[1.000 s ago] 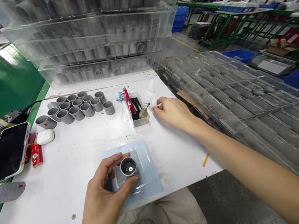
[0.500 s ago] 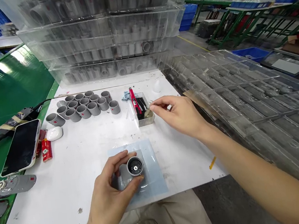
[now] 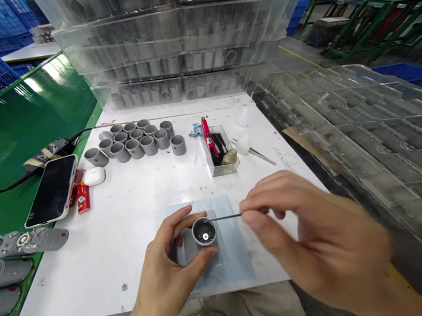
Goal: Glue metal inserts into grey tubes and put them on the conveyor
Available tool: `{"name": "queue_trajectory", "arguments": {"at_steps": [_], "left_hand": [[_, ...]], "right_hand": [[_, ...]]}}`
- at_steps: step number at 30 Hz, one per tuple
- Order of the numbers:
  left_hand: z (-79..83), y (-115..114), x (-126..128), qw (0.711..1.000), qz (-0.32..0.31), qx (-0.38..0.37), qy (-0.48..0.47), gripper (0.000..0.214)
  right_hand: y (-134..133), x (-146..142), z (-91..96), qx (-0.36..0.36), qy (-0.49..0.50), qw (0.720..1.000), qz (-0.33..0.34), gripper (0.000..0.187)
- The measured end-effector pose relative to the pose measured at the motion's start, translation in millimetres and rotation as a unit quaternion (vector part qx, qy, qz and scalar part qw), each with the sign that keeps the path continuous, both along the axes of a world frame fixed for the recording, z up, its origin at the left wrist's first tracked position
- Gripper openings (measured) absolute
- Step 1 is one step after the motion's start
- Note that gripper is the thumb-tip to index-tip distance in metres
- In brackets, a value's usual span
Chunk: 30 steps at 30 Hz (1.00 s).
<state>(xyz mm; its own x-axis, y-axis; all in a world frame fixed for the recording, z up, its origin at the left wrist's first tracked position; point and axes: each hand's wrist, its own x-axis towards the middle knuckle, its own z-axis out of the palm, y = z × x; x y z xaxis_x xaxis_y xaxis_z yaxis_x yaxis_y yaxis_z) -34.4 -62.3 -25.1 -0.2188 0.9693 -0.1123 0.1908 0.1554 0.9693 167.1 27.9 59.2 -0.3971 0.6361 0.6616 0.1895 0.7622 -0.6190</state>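
Past blue mat [image 3: 235,248], gray cups [image 3: 148,146]; stacked trays [image 3: 177,32]

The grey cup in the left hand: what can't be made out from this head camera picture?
Parts inside the grey cup: too small in the head view.
Its lower side: hidden by the left hand.
The thin tool: its held end hidden by the blurred right hand.
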Motion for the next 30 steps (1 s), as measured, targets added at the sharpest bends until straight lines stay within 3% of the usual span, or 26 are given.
{"name": "queue_trajectory", "arguments": {"at_steps": [10, 16, 20, 24, 26, 30], "left_hand": [[-0.1, -2.3, 2.7, 0.999, 0.024, -0.007, -0.031, 0.061], [5.3, -1.5, 6.5, 0.999, 0.044, -0.01, -0.024, 0.061], [8.0, -1.7, 7.2, 0.999, 0.041, -0.014, -0.004, 0.061], [6.0, -2.3, 4.2, 0.999, 0.027, -0.013, 0.011, 0.061], [4.7, -2.9, 4.0, 1.0, 0.022, -0.006, 0.006, 0.06], [3.8, -4.5, 7.1, 1.0, 0.027, 0.007, -0.013, 0.056]], "right_hand": [[1.0, -17.6, -30.1, -0.044, 0.012, 0.998, 0.048, 0.011], [3.5, -19.5, -39.1, -0.042, 0.006, 0.999, 0.025, 0.009], [3.2, -18.2, -36.4, -0.024, 0.004, 1.0, 0.011, 0.01], [3.8, -7.6, -19.0, -0.032, 0.021, 0.999, 0.024, 0.016], [10.6, 0.8, -9.1, -0.024, 0.051, 0.998, -0.013, 0.016], [39.2, 14.9, 1.6, 0.067, 0.063, 0.978, -0.189, 0.01]]}}
